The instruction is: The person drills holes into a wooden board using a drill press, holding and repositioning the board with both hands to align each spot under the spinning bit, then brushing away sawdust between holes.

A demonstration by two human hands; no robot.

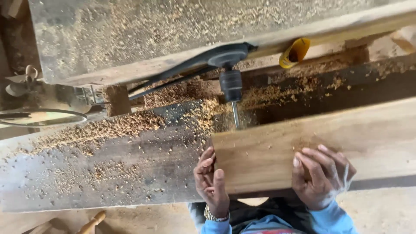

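A long pale wooden board (312, 138) lies flat on a sawdust-covered machine table (108, 173). My left hand (211, 182) grips the board's left end, fingers wrapped over the end edge and thumb on top. My right hand (320, 175) presses flat on the board's top face near its near edge. A black drill chuck (230, 84) with a thin steel bit (235, 115) points at the board's far edge, close to the left corner. The bit's tip meets or is hidden at that edge.
Heaps of sawdust (130, 125) cover the table. A dark arm (186, 65) runs left from the chuck. A yellow cup-shaped part (294, 53) sits by a wooden rail (346, 30) behind. A round metal piece (43, 116) lies at left, a wooden handle (93, 222) below.
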